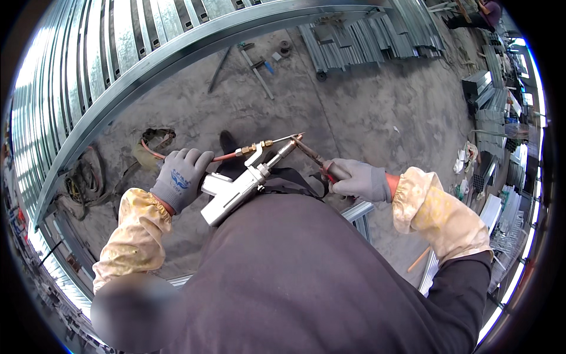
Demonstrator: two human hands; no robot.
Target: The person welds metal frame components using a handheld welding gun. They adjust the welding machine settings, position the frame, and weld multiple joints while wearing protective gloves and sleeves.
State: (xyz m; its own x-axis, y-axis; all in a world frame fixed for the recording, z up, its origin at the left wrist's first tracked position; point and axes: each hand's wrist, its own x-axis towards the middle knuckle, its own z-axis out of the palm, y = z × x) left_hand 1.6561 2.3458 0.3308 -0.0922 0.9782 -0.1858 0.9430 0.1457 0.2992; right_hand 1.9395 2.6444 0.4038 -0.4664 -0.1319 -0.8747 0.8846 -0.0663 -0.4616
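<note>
My left hand (pixel 181 176), in a grey work glove, grips the handle of a silver gun-shaped welding torch (pixel 239 189) that points up and to the right. A brass fitting and thin copper-coloured tube (pixel 254 147) run along its top. My right hand (pixel 359 180), also gloved in grey, holds pliers with red handles (pixel 312 158). The jaws of the pliers meet the torch's nozzle tip (pixel 296 139). Both forearms wear yellow sleeve covers. My dark apron fills the lower middle of the view.
A long galvanised steel frame of channels (pixel 118 76) curves across the upper left. Steel profiles (pixel 365 35) lie stacked on the concrete floor at the top, and more stand at the right (pixel 489 88). Coiled cable (pixel 82 183) lies at the left. Another person (pixel 483 15) is at the top right.
</note>
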